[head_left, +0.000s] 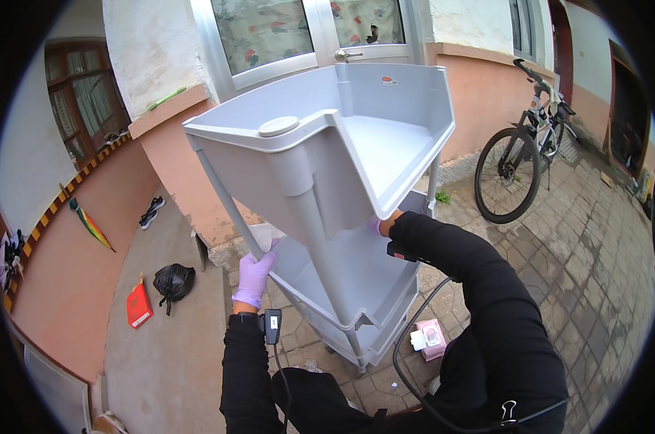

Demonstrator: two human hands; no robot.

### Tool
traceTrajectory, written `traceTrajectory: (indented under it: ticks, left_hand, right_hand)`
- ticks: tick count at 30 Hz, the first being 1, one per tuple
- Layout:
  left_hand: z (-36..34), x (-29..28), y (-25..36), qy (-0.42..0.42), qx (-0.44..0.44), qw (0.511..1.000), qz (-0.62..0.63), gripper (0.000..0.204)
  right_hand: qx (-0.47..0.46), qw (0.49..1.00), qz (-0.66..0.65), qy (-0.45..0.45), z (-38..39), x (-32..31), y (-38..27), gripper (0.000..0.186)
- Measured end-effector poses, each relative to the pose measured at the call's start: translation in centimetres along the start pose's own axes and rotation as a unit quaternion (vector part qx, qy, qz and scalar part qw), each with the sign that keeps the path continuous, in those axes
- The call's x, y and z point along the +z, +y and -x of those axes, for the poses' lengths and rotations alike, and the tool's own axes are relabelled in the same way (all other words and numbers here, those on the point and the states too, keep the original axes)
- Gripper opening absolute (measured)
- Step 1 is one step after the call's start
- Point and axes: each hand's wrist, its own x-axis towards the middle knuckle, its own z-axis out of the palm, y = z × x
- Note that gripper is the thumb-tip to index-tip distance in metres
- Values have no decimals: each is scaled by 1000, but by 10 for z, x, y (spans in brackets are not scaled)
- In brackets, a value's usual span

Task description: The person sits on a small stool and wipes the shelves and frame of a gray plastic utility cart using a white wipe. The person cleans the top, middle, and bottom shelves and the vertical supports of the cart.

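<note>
A grey three-tier utility cart (253, 172) stands in front of me, its deep top tray closest to view. My left hand (253, 280), in a purple glove, is closed at the left corner of the middle tray, beside a corner post. A crumpled white wipe (264, 236) shows at its fingers, against the post and tray. My right hand (376, 225) reaches in under the top tray, above the middle one. Only a bit of its purple glove and the wrist show; the top tray hides its fingers. A round pale cap (279, 126) tops the nearest post.
An open pink wipes pack (433, 340) lies on the paving right of the cart. At left are a black plastic bag (174, 283), a red packet (138, 305), shoes (152, 213) and a colourful umbrella (90, 223). A bicycle (519, 163) stands at right; a glazed door (269, 36) is behind.
</note>
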Motion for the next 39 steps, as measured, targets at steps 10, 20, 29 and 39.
traceTrajectory:
  ticks: [10,20,29,39]
  left_hand:
    - [0,6,9,-24,30,999,-34,33]
    - [10,6,-2,-80,108,961,-242,33]
    - [-18,4,-29,71,71,986,-135,28]
    - [-21,26,-34,76,121,968,-205,31]
  right_hand:
    - [5,936,341,89,1,-9,-18,48]
    - [-149,980,-90,-93,14,-14,-25,53]
    - [-106,985,26,-137,-43,51,19,52]
    - [-351,920,149,-85,29,82,82,23]
